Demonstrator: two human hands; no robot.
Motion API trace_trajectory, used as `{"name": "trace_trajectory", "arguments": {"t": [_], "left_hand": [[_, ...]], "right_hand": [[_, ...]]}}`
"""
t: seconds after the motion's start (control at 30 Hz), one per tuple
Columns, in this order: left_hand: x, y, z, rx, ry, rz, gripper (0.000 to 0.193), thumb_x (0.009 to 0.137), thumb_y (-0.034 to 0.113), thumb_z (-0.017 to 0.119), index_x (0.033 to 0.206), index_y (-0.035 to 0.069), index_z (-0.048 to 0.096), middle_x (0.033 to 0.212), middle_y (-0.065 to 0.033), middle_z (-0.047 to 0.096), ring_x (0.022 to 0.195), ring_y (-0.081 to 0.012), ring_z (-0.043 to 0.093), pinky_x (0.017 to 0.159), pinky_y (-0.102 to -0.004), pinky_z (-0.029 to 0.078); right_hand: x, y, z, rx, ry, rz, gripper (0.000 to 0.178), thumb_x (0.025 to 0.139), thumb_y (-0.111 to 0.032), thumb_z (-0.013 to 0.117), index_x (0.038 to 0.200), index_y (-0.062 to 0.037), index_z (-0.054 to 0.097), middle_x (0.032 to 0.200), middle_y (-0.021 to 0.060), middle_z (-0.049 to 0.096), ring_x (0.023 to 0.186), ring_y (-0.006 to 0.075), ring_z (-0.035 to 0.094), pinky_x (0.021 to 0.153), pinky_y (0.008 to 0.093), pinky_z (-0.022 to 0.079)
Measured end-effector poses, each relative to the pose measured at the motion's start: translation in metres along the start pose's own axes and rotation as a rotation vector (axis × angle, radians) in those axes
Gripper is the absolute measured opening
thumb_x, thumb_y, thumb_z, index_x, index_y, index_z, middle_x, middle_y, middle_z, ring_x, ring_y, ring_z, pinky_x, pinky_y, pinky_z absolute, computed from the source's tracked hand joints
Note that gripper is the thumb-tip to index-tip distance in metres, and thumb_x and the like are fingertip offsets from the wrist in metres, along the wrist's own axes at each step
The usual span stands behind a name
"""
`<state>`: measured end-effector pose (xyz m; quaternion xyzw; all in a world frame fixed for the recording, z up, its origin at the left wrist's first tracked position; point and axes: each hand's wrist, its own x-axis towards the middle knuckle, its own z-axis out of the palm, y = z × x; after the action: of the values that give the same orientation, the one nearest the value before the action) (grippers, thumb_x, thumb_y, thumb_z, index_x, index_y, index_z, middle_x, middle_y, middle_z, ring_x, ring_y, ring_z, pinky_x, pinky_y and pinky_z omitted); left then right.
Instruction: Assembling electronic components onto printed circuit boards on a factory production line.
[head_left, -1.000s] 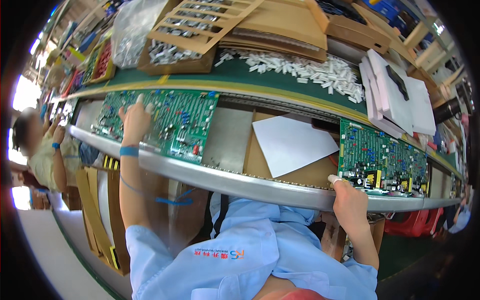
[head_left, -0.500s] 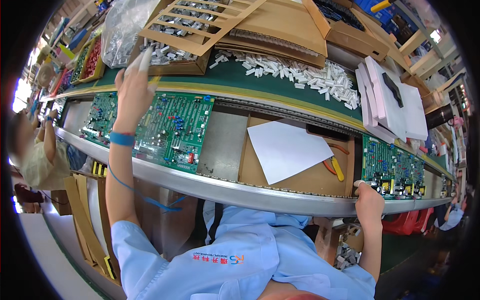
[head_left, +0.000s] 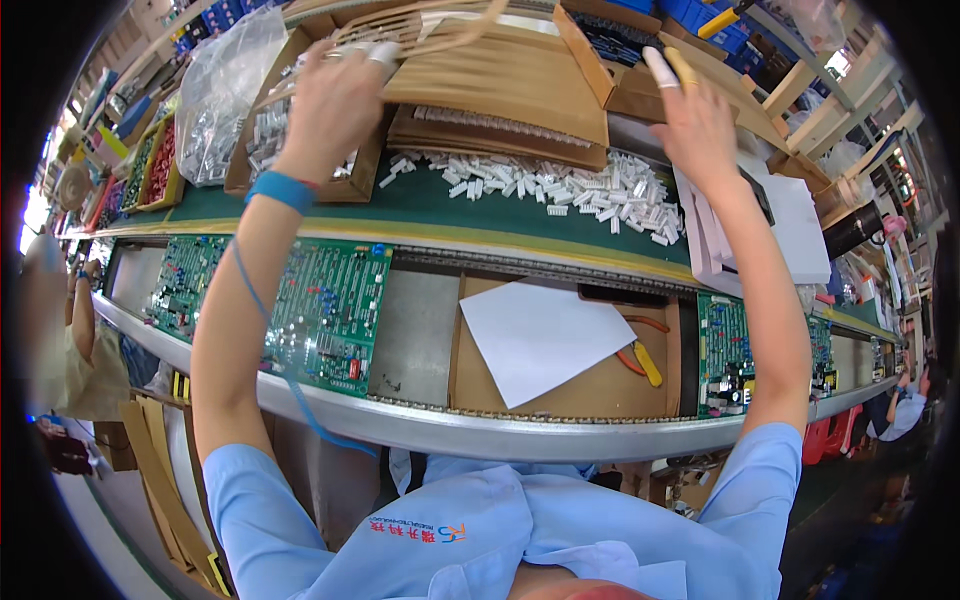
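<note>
My left hand (head_left: pixel 335 108), wearing a white finger cot and a blue wrist strap, is closed on a slotted cardboard sheet (head_left: pixel 440 42), which is smeared by motion. Beneath that sheet stands an open cardboard box (head_left: pixel 366 178) of small grey metal-looking parts, largely hidden by my hand. Over on the right, my right hand (head_left: pixel 697 130) reaches out with fingers stretched, one white and one yellow cot on them. It holds nothing visible and is nearest a cardboard box (head_left: pixel 585 75) of dark parts. Flat cardboard (head_left: pixel 510 85) lies between my hands, above a loose heap of white parts (head_left: pixel 560 190).
Green circuit boards (head_left: pixel 335 310) sit on the conveyor rail (head_left: pixel 520 432) before me. Between them, a shallow cardboard tray (head_left: pixel 470 375) holds white paper (head_left: pixel 540 335) and yellow-handled pliers (head_left: pixel 648 365). White foam sheets (head_left: pixel 795 235) stand right. A blue cord (head_left: pixel 300 400) trails from my strap.
My left hand has moved up and right onto the slotted cardboard sheet, which is now shifting. My right hand has left the rail and reached far forward. The view has shifted slightly.
</note>
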<state>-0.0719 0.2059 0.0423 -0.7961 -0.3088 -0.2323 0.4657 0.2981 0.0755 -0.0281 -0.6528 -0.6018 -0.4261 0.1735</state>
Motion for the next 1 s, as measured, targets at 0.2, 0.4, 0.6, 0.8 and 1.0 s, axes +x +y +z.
{"name": "trace_trajectory", "arguments": {"t": [0.2,0.4,0.6,0.8,1.0], "left_hand": [[0.034,0.062,0.032,-0.273,0.042,0.247,0.044,0.085,0.005,0.053,0.128,0.013,0.057,0.099,-0.0106,0.065,0.099,-0.0262,0.062,0.104,-0.0436,0.038],[0.038,0.091,0.039,-0.383,-0.082,0.305,0.060,0.087,0.040,0.064,0.136,0.008,0.051,0.098,-0.0144,0.062,0.100,-0.0307,0.060,0.111,-0.0477,0.029],[0.049,0.108,0.051,-0.398,-0.195,0.400,0.073,0.084,0.043,0.067,0.143,0.006,0.042,0.098,-0.0150,0.059,0.097,-0.0294,0.060,0.113,-0.0485,0.026],[0.052,0.107,0.061,-0.182,-0.113,0.487,0.071,0.079,0.006,0.060,0.147,0.010,0.038,0.100,-0.0097,0.060,0.096,-0.0236,0.061,0.102,-0.0378,0.040],[0.064,0.103,0.062,-0.065,0.066,0.437,0.067,0.081,0.007,0.060,0.145,0.012,0.040,0.112,-0.0079,0.056,0.088,-0.0208,0.061,0.074,-0.0332,0.052]], "right_hand": [[0.021,-0.010,0.080,0.026,0.117,-0.177,0.096,0.069,-0.014,0.076,0.153,-0.0150,0.028,0.129,0.0101,0.052,0.113,0.0259,0.053,0.093,0.0382,0.039],[0.040,0.007,0.094,0.174,0.203,-0.149,0.099,0.066,-0.015,0.078,0.152,-0.0153,0.028,0.104,0.0060,0.058,0.097,0.0235,0.057,0.076,0.0392,0.043],[0.051,0.018,0.119,0.178,0.184,-0.087,0.084,0.066,-0.016,0.080,0.140,-0.0094,0.040,0.112,0.0089,0.059,0.102,0.0273,0.058,0.079,0.0414,0.045],[0.072,0.014,0.086,0.322,0.341,0.017,0.085,0.067,-0.009,0.074,0.143,-0.0041,0.034,0.106,0.0184,0.057,0.100,0.0368,0.056,0.085,0.0462,0.044],[0.070,0.014,0.088,0.353,0.226,0.066,0.083,0.069,-0.008,0.073,0.142,-0.0049,0.034,0.107,0.0190,0.057,0.101,0.0375,0.055,0.085,0.0460,0.045]]}}
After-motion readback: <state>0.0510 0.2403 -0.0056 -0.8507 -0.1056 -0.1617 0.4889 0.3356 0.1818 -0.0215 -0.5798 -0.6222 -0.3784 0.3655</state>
